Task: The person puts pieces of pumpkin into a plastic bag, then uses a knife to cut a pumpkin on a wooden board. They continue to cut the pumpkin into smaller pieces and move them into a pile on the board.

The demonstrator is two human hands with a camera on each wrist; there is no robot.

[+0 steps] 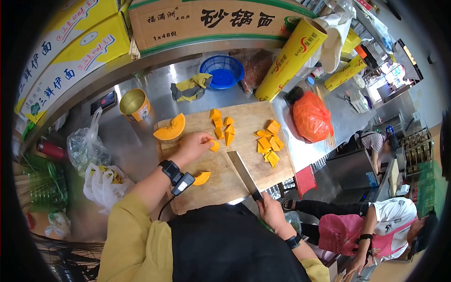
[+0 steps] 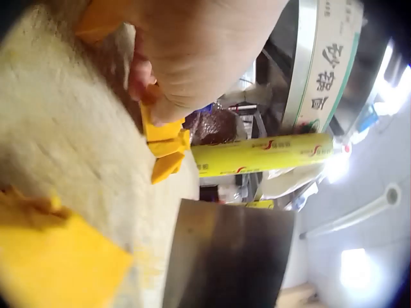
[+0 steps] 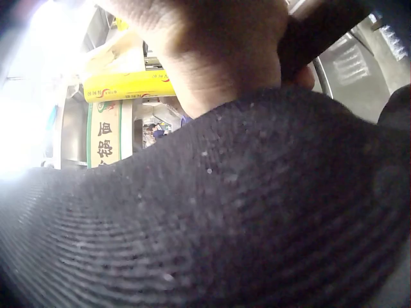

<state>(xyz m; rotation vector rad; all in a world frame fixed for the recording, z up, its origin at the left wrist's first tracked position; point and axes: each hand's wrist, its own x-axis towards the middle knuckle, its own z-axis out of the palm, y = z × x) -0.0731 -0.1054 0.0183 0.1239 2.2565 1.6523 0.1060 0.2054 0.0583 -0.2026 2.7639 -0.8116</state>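
Observation:
A wooden cutting board (image 1: 235, 181) carries orange pumpkin pieces. My left hand (image 1: 195, 143) pinches a small pumpkin chunk (image 1: 214, 146) near the board's middle; the left wrist view shows that chunk (image 2: 160, 138) under my fingers. My right hand (image 1: 270, 209) grips the dark handle of a cleaver (image 1: 244, 173) at the board's near edge, its blade (image 2: 225, 256) lying flat. A big pumpkin wedge (image 1: 170, 128) rests at the board's far left, a thin slice (image 1: 202, 178) by my wrist, and cut cubes (image 1: 268, 141) lie at right. In the right wrist view my hand (image 3: 212, 51) holds the handle above dark cloth.
A tin can (image 1: 134, 104), a blue basket (image 1: 223, 71), a rag (image 1: 190, 87), yellow wrap rolls (image 1: 289, 58) and an orange bag (image 1: 311, 117) stand behind the board. Plastic bags (image 1: 101, 181) lie to the left. Cardboard boxes (image 1: 206, 19) line the shelf. A person in a pink apron (image 1: 376, 230) stands at right.

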